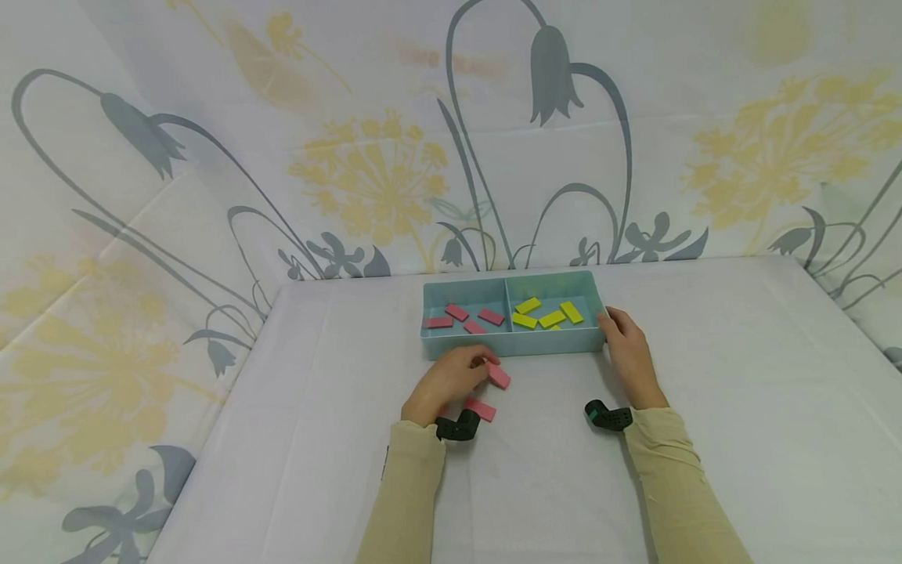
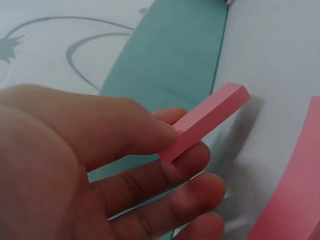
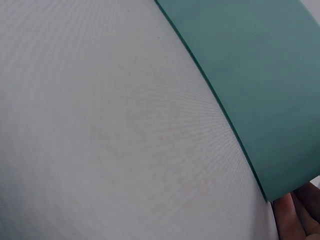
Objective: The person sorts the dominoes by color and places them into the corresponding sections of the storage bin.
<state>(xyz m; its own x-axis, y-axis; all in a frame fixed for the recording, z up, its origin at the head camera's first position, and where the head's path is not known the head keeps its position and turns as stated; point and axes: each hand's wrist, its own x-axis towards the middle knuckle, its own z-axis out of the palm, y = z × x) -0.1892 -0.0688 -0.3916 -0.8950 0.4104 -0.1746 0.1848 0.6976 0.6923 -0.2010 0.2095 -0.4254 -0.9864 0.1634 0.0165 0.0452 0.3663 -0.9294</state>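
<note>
My left hand (image 1: 449,380) pinches a pink rectangular block (image 1: 499,375) between thumb and fingers, just in front of a pale teal two-compartment box (image 1: 557,342). In the left wrist view the block (image 2: 207,117) tilts upward, clear of the cloth. My right hand (image 1: 632,356) holds the box's right end, with the thumb at the rim; the right wrist view shows only some fingertips (image 3: 289,217) at the box's corner. Several pink blocks (image 1: 491,316) lie in the left compartment, and several yellow blocks (image 1: 552,319) in the right one.
Another pink block (image 1: 481,410) lies on the white cloth (image 1: 543,486) beside my left wrist, and a bit of pink shows partly hidden behind that wrist. A flower-patterned fabric (image 1: 507,188) rises behind the box.
</note>
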